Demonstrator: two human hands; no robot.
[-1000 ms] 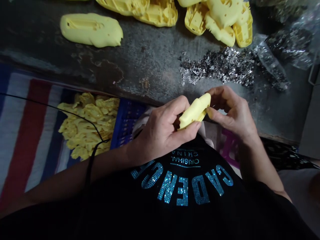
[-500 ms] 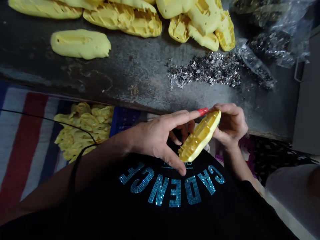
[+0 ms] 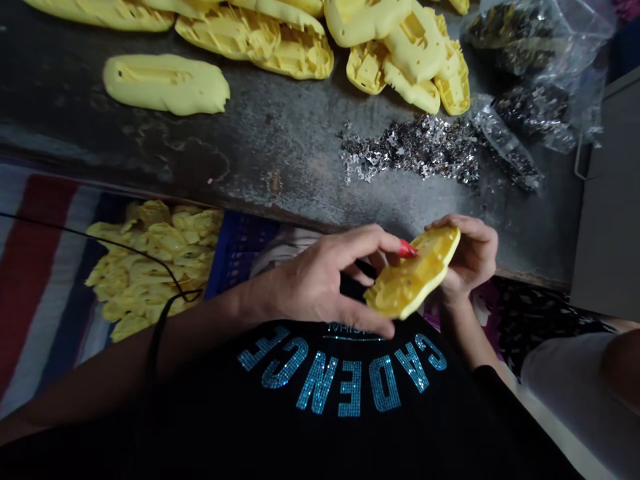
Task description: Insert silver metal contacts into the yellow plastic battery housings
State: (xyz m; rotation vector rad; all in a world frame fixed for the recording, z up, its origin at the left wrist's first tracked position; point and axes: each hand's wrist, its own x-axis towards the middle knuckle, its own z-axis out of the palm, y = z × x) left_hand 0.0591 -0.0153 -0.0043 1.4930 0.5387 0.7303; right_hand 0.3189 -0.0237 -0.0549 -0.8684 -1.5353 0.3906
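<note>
Between my hands is a yellow plastic shell (image 3: 415, 273), tilted, its ribbed hollow inside turned up toward me. My right hand (image 3: 473, 257) grips its far right end, with the fingers curled behind the rim. At the lower left end, my left hand (image 3: 325, 280) has the thumb below the edge and the index finger, wrapped in red at the tip, on the inside of the shell. The other left fingers are partly hidden behind it. On the bench just ahead lies a heap of small shiny metal pieces (image 3: 410, 150).
A single yellow shell (image 3: 165, 83) lies on the dark metal bench (image 3: 295, 133), with more shells (image 3: 255, 37) piled behind. Clear bags (image 3: 530, 40) of metal parts stand at right. Below left, a blue crate (image 3: 240, 243) adjoins a heap of yellow parts (image 3: 155, 267). Another person's leg (image 3: 565, 373) shows at right.
The shell has turned so that more of its inside faces me. My left index finger has moved from the shell's upper end onto its inside, and the left thumb has come closer underneath.
</note>
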